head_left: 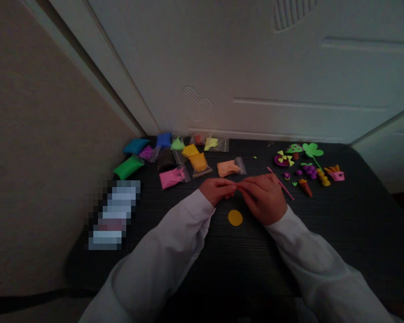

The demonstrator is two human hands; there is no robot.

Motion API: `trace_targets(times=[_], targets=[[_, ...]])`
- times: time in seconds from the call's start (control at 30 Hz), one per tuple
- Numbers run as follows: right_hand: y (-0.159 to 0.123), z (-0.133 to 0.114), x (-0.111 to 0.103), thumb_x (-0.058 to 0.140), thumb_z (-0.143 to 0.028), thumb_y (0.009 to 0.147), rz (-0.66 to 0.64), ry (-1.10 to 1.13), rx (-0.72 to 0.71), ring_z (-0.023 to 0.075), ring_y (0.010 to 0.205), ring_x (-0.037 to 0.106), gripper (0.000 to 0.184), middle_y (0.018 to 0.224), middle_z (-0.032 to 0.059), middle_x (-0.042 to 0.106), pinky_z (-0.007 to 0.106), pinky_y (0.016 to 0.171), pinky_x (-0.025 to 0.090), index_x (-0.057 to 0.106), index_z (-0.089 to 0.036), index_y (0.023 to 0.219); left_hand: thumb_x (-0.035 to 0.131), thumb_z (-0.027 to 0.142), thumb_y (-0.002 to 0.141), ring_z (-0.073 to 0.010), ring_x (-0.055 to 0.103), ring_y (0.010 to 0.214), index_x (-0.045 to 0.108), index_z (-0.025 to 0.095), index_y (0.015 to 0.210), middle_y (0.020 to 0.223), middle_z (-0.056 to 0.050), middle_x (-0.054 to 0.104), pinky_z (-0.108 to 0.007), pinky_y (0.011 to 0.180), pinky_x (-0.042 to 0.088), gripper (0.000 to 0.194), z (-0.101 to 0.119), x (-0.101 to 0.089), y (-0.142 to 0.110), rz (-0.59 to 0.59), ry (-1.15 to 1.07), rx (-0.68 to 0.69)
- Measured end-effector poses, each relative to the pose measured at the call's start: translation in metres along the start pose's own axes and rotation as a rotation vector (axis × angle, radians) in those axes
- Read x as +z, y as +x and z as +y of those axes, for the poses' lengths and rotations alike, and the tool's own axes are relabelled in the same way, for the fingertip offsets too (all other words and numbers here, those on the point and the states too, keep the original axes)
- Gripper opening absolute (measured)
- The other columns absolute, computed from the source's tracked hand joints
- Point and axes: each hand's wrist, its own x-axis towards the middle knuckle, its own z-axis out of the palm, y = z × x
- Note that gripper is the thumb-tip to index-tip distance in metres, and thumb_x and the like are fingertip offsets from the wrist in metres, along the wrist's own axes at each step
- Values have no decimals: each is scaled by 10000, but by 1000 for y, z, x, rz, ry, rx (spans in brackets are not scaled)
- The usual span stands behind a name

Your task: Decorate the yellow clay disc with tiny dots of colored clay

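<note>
My left hand (pixel 217 189) and my right hand (pixel 265 197) meet fingertip to fingertip above the dark table. Both have their fingers pinched together; whatever lies between them is too small or hidden to make out. Just below the fingers, a flat yellow-orange disc of clay (pixel 235 217) rests on the tabletop. A thin pink stick tool (pixel 280 183) lies slantwise behind my right hand. Beyond my left hand is a bag of peach clay (pixel 228 168), and further left a bag of pink clay (pixel 171 178).
Several more clay packets, such as a green packet (pixel 128 167) and an orange packet (pixel 198 163), lie back left. Small clay models, including a green clover (pixel 312 150) and pink fries box (pixel 337 176), sit at right. A blurred-out phone (pixel 116 215) lies left; a white door (pixel 256 67) stands behind.
</note>
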Motion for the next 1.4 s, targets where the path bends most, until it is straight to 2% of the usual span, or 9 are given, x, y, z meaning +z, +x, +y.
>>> trace_targets(times=[0.27,0.63,0.87,0.97,1.03,1.1,1.23,1.4], targets=[[1,1,-2,462,-287,792,-22,-94,10,143,812,512,159,908,-11,639,339,757,251,592,-242,870,609,366,597,-50,423,451,636,132,724,496,25,523,-216,463,305,267,0,2,-3,70,176,74],[0,-4,-3,445,-265,796,-5,-87,12,142,810,534,149,903,4,636,339,759,256,578,-224,852,632,352,574,-40,400,413,622,125,715,450,39,486,-209,437,285,269,-3,1,0,74,132,69],[4,3,-14,491,-226,744,102,222,206,137,837,540,80,854,25,605,306,777,347,552,-186,779,657,327,545,-39,407,401,595,121,673,470,32,498,-203,422,275,250,-1,3,2,111,-3,51],[4,12,-15,488,-256,751,176,416,355,132,791,547,98,851,25,591,289,717,402,540,-188,800,663,324,538,-39,412,407,598,118,671,480,26,509,-202,426,280,254,-1,3,2,106,-12,51],[3,15,-13,486,-291,757,162,503,421,132,752,553,125,825,17,597,285,678,419,545,-196,814,660,323,544,-36,411,412,608,121,688,487,27,510,-200,431,285,254,-1,3,2,100,2,66],[3,14,-11,498,-301,751,112,508,399,131,721,556,130,787,11,606,283,660,427,561,-201,805,655,321,553,-34,413,423,618,124,710,499,27,515,-199,439,293,254,-2,3,1,92,26,78],[4,5,-8,493,-251,752,27,363,209,145,797,561,126,835,27,624,303,721,422,588,-201,817,651,323,559,-35,414,432,634,129,734,497,28,515,-200,449,303,262,-4,2,1,92,71,92],[2,2,-5,484,-249,767,37,222,100,148,832,560,155,869,30,634,319,756,401,597,-200,861,648,329,562,-40,415,432,636,127,727,486,25,517,-204,451,303,261,-5,1,2,71,63,111]])
